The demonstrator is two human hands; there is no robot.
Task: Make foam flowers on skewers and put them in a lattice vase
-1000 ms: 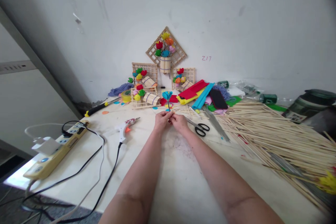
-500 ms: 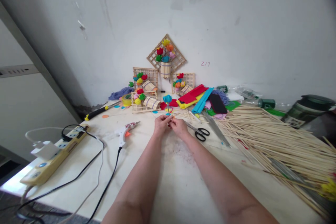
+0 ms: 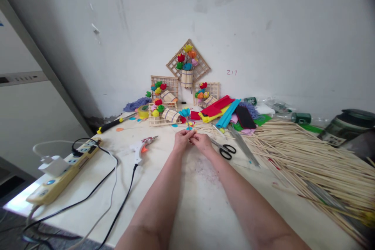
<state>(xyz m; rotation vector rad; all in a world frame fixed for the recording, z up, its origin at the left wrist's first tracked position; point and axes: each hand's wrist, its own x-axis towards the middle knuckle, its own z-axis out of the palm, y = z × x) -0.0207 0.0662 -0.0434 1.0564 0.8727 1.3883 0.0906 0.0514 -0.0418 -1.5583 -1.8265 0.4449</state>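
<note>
A blue craft flower stands nearly upright on a thin stem above my fingers, leaning slightly left. My left hand pinches the stem with thumb and fingertips. Close against it, my right hand is closed too, its fingertips meeting the left ones at the lower end of the stem. The fingers hide that lower end. Just right of my right hand lie black-handled scissors, their blades pointing toward it.
A white glue gun and a power strip with cords occupy the left. Wooden sticks cover the right, beside a phone and coloured sheets. Lattice panels with flowers stand behind; a dark jug is far right.
The flower head has tipped a little to the left as the fingers shift at its stem. The whole view has moved slightly; objects on the table stay put.
</note>
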